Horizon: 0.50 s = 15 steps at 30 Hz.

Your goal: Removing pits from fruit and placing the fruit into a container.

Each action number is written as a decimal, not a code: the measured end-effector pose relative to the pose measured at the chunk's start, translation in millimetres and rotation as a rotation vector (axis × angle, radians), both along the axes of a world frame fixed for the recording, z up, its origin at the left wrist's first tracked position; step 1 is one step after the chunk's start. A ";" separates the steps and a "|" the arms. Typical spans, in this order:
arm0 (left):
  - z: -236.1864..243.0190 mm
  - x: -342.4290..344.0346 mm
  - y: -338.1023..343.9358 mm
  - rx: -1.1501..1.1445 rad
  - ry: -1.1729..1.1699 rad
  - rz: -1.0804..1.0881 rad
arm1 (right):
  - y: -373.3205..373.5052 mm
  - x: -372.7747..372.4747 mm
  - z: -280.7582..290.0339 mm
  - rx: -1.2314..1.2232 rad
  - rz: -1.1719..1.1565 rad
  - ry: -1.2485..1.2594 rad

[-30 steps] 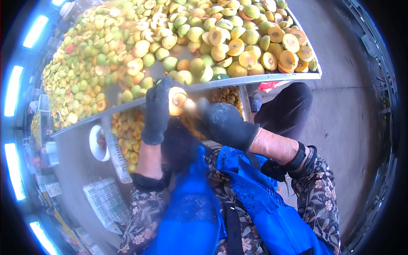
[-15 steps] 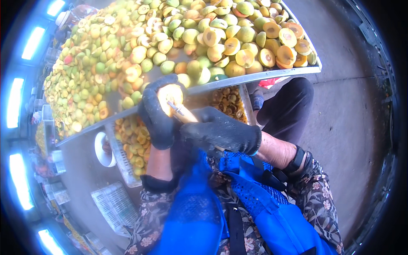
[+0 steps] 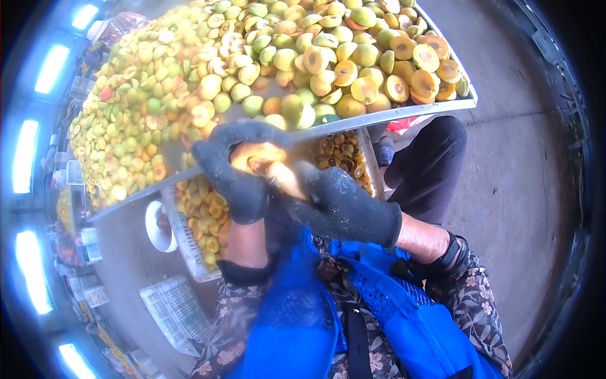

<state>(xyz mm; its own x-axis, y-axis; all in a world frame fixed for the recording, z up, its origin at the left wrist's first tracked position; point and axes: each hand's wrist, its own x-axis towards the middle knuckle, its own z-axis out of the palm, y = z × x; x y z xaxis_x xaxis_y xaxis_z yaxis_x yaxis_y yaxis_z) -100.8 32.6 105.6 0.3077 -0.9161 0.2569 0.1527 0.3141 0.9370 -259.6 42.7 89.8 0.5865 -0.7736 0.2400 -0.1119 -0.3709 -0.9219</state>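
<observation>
My left hand, in a dark glove, is closed around a halved yellow fruit that looks like a peach half, its cut face toward me. In my right hand, also gloved, is a wooden-handled pitting knife. Its working end is against the cut face, around the middle; the metal tip is blurred and mostly hidden there. Both hands are at the near edge of a metal-rimmed table, over which lie piles of green and yellow fruit halves.
Under the table edge stand a crate of yellow fruit pieces and another container of darker pieces. A white bowl and a white slatted crate are at left. Another person's dark-trousered leg is at right.
The fruit half has tilted in my left hand. My right hand has turned and come slightly rightward, and the knife's metal tip, visible before, is now mostly hidden in the fruit.
</observation>
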 end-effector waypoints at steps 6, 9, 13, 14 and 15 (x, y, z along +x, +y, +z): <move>-16.5 -3.1 -9.6 -0.273 -0.209 0.268 | 5.4 3.3 6.1 0.205 0.064 -0.150; -6.2 -13.6 -6.6 -0.235 0.040 0.062 | 8.1 3.2 -3.7 -0.040 -0.025 0.015; -4.5 -23.9 -3.5 -0.258 -0.032 0.167 | 9.2 7.5 -3.5 0.342 0.092 -0.195; -2.4 -27.4 -2.4 -0.229 0.086 0.188 | 9.4 5.5 -0.2 0.184 0.043 -0.099; -2.8 -25.3 -1.5 -0.230 0.089 0.190 | 9.4 4.2 1.6 0.026 -0.005 -0.002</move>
